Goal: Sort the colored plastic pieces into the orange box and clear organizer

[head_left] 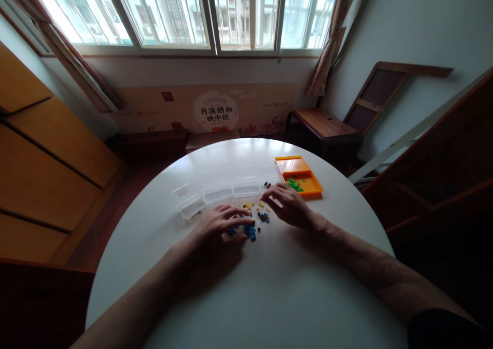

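A small heap of tiny coloured pieces (256, 222), blue, yellow and dark red, lies on the round white table (269, 297). My left hand (221, 226) rests palm down on the left side of the heap, fingers curled over blue pieces. My right hand (288, 203) lies to the right of the heap, its fingertips touching the table near the dark pieces. Whether either hand pinches a piece is too small to tell. Behind the heap stand several clear plastic trays (227, 188) and an orange tray (298, 177) with green pieces (295, 185) in it.
A wooden chair (327, 125) stands beyond the table at the right, below a window. Wooden cabinet fronts (46, 169) line the left side. A dark wooden structure (442, 174) rises close at the right.
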`<state>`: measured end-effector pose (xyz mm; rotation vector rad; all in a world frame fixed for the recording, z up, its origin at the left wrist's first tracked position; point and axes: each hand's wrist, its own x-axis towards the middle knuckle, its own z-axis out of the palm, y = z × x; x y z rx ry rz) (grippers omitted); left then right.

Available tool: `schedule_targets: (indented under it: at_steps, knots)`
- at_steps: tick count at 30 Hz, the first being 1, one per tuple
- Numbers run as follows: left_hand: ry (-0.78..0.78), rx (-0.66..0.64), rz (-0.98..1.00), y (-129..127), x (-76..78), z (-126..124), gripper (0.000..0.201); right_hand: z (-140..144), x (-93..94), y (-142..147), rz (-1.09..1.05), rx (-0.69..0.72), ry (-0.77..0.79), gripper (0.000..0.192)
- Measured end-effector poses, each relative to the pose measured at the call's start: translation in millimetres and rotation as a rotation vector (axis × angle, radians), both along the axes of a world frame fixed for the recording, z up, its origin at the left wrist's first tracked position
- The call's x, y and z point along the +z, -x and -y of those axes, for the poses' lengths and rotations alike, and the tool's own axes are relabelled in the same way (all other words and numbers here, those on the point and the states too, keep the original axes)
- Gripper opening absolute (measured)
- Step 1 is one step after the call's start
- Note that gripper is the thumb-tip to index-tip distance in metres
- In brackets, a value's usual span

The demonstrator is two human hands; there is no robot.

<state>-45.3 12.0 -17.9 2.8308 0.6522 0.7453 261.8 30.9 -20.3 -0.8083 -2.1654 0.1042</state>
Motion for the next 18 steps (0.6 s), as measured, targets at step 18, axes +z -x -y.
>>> schedule_targets:
  at_steps: [18]
  knots:
    - [-0.028, 0.008, -0.047, -5.2, 0.9, 3.8, 0.026, -1.6, 0.1, -0.5, -0.069, -0.161, 0.018, 0.014]
